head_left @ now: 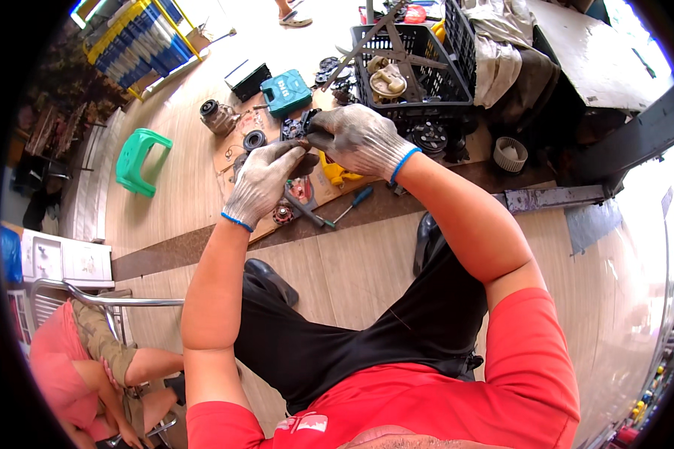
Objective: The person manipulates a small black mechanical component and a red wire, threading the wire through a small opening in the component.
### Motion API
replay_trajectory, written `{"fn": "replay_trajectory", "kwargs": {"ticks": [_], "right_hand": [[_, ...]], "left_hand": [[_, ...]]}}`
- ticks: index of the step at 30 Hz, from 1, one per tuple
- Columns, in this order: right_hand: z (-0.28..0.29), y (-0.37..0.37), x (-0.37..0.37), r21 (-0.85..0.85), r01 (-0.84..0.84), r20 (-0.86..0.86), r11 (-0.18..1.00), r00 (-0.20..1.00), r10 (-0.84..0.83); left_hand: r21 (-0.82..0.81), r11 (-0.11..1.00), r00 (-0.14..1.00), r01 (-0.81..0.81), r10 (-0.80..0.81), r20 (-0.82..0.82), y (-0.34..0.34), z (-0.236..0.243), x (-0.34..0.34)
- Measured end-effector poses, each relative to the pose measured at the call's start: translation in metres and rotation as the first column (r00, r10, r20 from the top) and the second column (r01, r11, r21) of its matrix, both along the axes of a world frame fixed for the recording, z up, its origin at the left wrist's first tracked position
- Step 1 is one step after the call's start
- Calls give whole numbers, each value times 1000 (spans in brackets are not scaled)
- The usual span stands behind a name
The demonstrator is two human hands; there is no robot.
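Both my hands wear pale work gloves with blue cuffs and dark-stained fingers. They meet over a cluttered board (225, 157) on the floor. My left hand (264, 178) is closed, its fingertips brought together beside the right ones. My right hand (363, 138) is closed too, curled down at a black mechanical part (294, 129). Whatever is pinched between the fingers is too small or hidden to make out. Close to the hands lie a black ring (254, 140), a yellow tool piece (338, 172) and a round reddish metal part (282, 215).
A screwdriver (362, 197) lies nearer me. Beyond stand a teal case (286, 93), a motor-like part (219, 117) and a black crate (457, 101) with metal parts. A green stool (138, 161) is at left; a seated person (90, 359) is at lower left.
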State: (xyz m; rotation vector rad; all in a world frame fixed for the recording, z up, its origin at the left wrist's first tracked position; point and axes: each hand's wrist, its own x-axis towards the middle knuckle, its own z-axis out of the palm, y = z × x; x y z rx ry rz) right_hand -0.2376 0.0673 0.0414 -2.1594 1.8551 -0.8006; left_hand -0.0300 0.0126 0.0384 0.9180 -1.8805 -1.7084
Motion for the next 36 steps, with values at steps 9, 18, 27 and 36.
{"fn": "replay_trajectory", "kwargs": {"ticks": [9, 18, 27, 36], "right_hand": [[-1, 0, 11, -15, 9, 133, 1000, 991, -7], [-15, 7, 37, 47, -79, 355, 996, 933, 58], [-34, -2, 41, 154, -191, 480, 969, 872, 95], [-33, -18, 6, 113, -314, 139, 943, 945, 297]], "left_hand": [[-27, 981, 977, -191, 187, -104, -9, -13, 3], [431, 891, 670, -142, 407, -621, -26, -19, 5], [453, 891, 657, 25, 327, -679, -33, -17, 17], [337, 923, 830, 186, 36, -556, -21, 0, 24]]}}
